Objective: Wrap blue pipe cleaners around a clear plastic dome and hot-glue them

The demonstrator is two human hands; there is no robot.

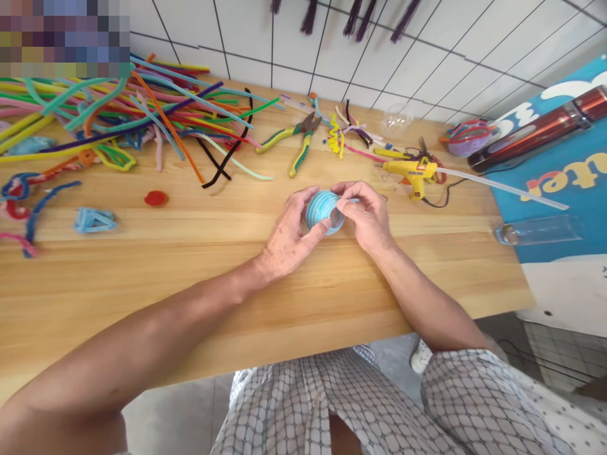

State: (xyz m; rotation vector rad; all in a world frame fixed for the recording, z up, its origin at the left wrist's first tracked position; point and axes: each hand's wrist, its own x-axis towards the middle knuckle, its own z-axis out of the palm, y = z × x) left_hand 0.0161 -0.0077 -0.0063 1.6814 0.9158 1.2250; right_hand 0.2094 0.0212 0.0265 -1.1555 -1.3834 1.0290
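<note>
A clear ball wrapped in rings of light blue pipe cleaner point(317, 208) is held between my two hands above the table. My left hand point(291, 230) curls round its left side, thumb across the lower front. At the ball's right side, my right hand point(365, 212) is closed, its thumb and fingertips pressing at the blue pipe cleaner. A short light blue end sticks out by the right fingers. Part of the ball's right face is bare and see-through. The fingers behind the ball are hidden.
Green-and-yellow pliers point(296, 142) and a yellow glue gun point(412, 174) with a long glue stick lie beyond my hands. Many coloured pipe cleaners point(180, 107) are heaped at the back left. A clear ball point(397, 121), a wrapped ball point(469, 138) and a red flask point(540, 129) stand back right.
</note>
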